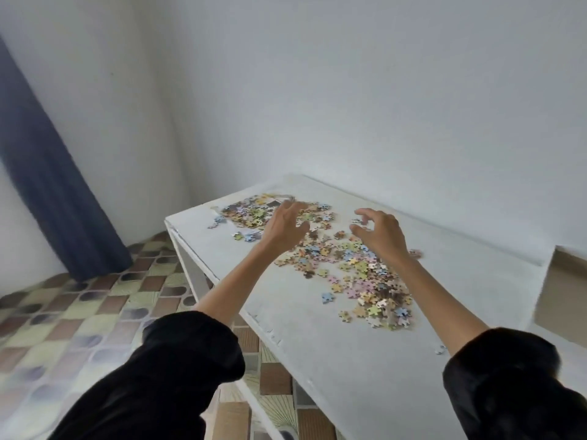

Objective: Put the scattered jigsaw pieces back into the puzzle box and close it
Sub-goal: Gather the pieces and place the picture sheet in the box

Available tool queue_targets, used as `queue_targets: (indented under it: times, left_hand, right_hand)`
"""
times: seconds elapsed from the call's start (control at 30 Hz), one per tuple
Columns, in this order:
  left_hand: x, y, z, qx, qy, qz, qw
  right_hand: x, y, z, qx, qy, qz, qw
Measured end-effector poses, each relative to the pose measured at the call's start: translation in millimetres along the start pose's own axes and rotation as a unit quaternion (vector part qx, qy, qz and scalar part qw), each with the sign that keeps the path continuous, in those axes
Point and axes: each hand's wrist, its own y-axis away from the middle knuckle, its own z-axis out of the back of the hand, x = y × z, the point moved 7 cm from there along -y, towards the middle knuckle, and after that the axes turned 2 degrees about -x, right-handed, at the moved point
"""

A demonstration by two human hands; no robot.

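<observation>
Many pastel jigsaw pieces (359, 274) lie scattered over a white table (349, 360), in a band from its far left corner toward the near right. At the far left corner a flat box part (279, 200) shows under and behind a heap of pieces (251, 214); most of it is hidden. My left hand (286, 227) hovers over that heap with fingers spread and loosely bent, holding nothing. My right hand (379, 231) hangs over the middle pieces, fingers curved in a claw, with nothing seen between them. Both forearms reach out from black sleeves.
The table stands in a corner against white walls. A dark blue curtain (54, 198) hangs at the left over a patterned tile floor (95, 312). One stray piece (441, 349) lies near the table's right edge. A recess (565, 296) opens at the right.
</observation>
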Motion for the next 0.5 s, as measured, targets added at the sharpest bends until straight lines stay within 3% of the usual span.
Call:
queue_targets:
  times: [0.27, 0.5]
  left_hand:
    - [114, -46, 33, 0.004, -0.003, -0.002, 1.000]
    - [179, -80, 17, 0.025, 0.011, 0.007, 1.000]
  right_hand:
    - [63, -55, -116, 0.034, 0.009, 0.013, 0.999]
    - [74, -87, -183, 0.061, 0.068, -0.016, 0.996]
